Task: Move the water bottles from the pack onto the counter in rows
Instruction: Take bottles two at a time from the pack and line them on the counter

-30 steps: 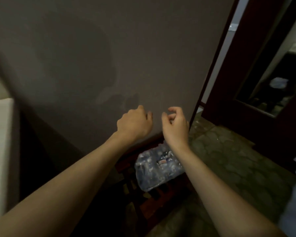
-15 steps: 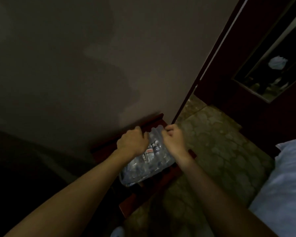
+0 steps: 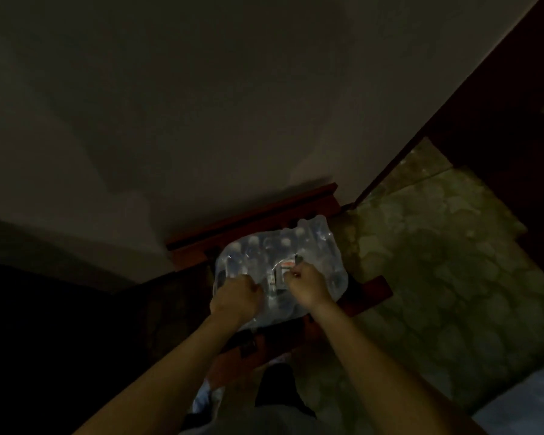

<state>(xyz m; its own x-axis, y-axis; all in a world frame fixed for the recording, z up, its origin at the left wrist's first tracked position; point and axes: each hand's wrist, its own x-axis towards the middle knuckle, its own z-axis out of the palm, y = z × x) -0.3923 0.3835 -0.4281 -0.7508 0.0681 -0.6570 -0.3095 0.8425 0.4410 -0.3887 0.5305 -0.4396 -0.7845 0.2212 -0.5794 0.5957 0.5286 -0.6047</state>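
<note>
While the room is dim, the big shapes read well enough: a pale wall fills most of the view, a mottled stone floor spreads to the right, and a low red-brown wooden stand sits against the wall's foot. On that stand lies the pack, clear shrink-wrap over rows of bottles whose caps show faintly through the film. No counter is in sight, and no bottle is out, so I judge the task barely begun, with opening the wrap as the step in hand.

Left hand is curled into a fist on the near-left part of the film and seems to bunch it, though the grip itself is hidden under the knuckles. Right hand has its fingers pinched together on the film near the label, at the pack's middle.

To do this well, the two grips should pull apart sideways (not upward, which I expect would lift the whole pack off the narrow stand). A tear begun over a gap between caps should run more cleanly, and a wide opening would let bottles come out upright.
</note>
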